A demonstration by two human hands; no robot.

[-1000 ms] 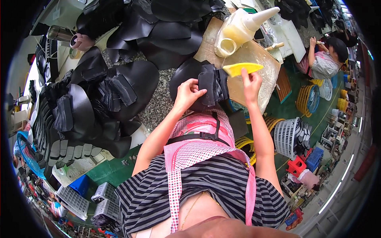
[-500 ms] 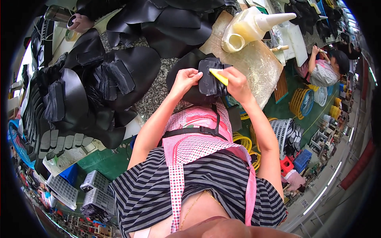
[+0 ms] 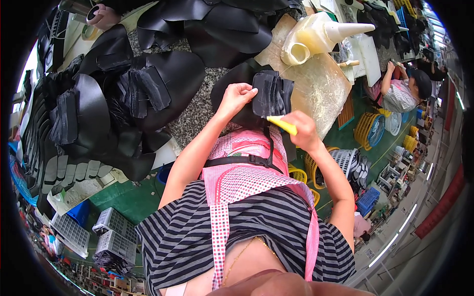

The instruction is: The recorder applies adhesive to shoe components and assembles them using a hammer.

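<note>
Just in front of me, a stack of small black leather pieces (image 3: 269, 93) lies over a larger black leather panel (image 3: 224, 93). My left hand (image 3: 236, 100) is closed at the stack's left edge, thumb and fingertips pinching the top piece. In my right hand (image 3: 303, 130) is a slim yellow tool (image 3: 283, 124), its pale narrow tip at the stack's lower edge. The shape of that tip is too small to make out. Beyond the stack, a translucent plastic bottle (image 3: 308, 39) with a long cone nozzle lies on a board smeared with dried glue (image 3: 326, 93).
Large black leather panels (image 3: 173, 84) and bundles of strips (image 3: 150, 89) cover the speckled tabletop (image 3: 197, 93) to the left. A pinkish cup-like container (image 3: 102, 16) stands at the far left. Baskets (image 3: 368, 129) stand on the green floor at right. Another person (image 3: 402, 93) works farther right.
My right hand has drawn the yellow tool down and toward me, from the face of the stack to its lower edge. My left hand stays at the stack's left edge.
</note>
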